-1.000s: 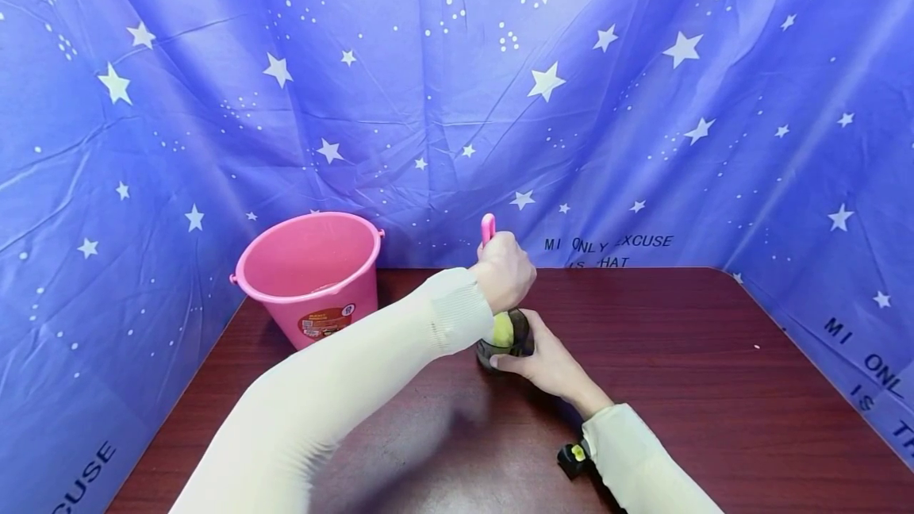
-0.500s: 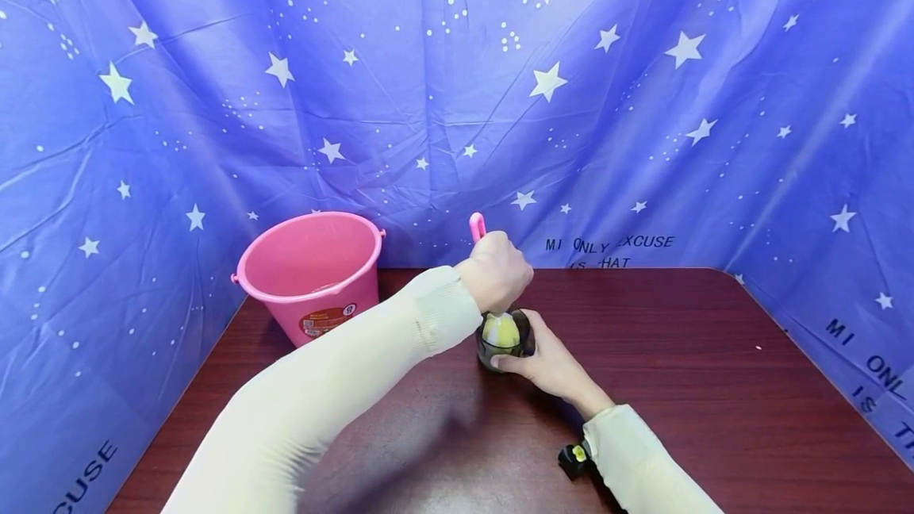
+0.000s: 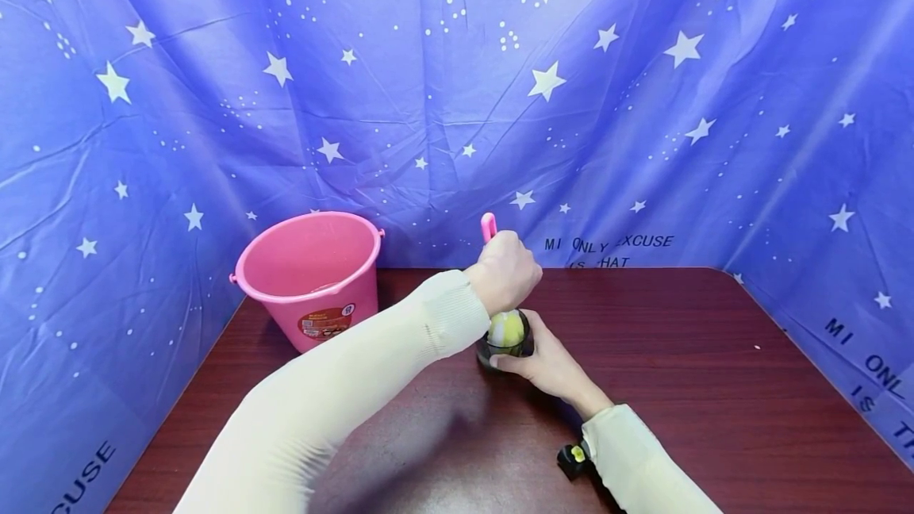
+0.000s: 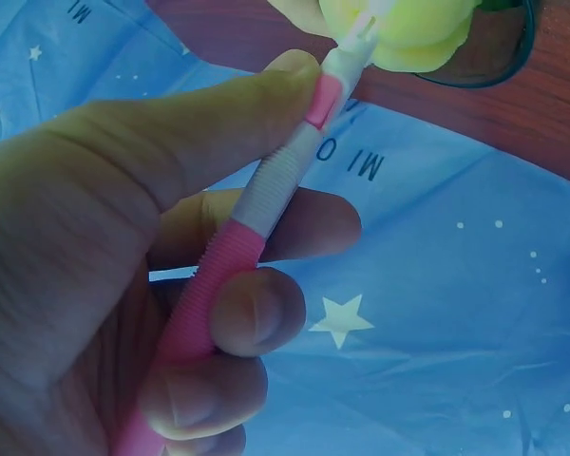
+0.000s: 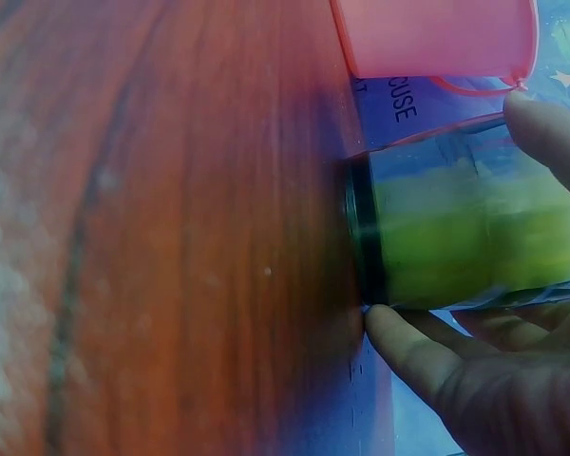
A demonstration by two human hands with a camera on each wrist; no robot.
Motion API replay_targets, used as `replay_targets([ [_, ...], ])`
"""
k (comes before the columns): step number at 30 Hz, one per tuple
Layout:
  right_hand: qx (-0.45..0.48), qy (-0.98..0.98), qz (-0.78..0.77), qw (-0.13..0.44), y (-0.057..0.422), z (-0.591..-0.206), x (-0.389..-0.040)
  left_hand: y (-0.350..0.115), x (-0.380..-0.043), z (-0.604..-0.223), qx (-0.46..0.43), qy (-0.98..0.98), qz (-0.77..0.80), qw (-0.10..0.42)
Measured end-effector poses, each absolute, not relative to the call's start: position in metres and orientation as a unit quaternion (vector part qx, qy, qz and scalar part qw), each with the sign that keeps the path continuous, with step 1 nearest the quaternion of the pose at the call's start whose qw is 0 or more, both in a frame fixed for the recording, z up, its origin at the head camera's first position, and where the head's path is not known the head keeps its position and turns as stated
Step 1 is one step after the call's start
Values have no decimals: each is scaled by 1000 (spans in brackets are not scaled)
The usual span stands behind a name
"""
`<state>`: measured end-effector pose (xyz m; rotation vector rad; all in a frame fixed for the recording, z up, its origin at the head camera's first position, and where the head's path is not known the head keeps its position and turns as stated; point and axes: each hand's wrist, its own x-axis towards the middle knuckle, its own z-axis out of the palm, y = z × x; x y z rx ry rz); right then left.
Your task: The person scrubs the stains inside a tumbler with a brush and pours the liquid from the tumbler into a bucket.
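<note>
My left hand (image 3: pixel 505 266) grips the pink-and-white handle of a cup brush (image 4: pixel 236 252), its fingers curled round the ribbed part and its thumb along the upper white-and-pink section. The brush's yellow-and-white sponge head (image 3: pixel 506 329) sits inside a dark see-through glass (image 3: pixel 485 357). Standing on the table, the glass is held by my right hand (image 3: pixel 548 359), with the thumb on the near side and the fingers behind. In the right wrist view the sponge fills much of the glass (image 5: pixel 427 161); its dark base touches the tabletop.
A pink bucket (image 3: pixel 371 284) with an orange label stands at the back left of the dark red wooden table (image 3: pixel 671 363). A small black device (image 3: pixel 571 462) shows beside the right sleeve. Blue star-printed cloth (image 3: pixel 428 101) hangs around the table's back and sides.
My left hand and the brush handle shifted slightly left, then back to the right. The sponge's yellow and white parts show differently inside the glass. My right hand and the glass stayed put.
</note>
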<state>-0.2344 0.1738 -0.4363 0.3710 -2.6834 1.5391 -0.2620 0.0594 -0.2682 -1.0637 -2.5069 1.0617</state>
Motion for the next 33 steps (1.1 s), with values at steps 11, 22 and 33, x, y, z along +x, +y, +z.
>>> replay_targets([
  [11, 123, -855, 504, 8, 174, -437, -234, 60, -265, -269, -322, -862, 384, 78],
  [22, 135, -851, 507, 6, 174, -435, -234, 57, -265, -267, -279, -888, 363, 45],
  [33, 139, -853, 503, 8, 175, -436, -235, 51, -261, -265, -292, -886, 358, 44],
])
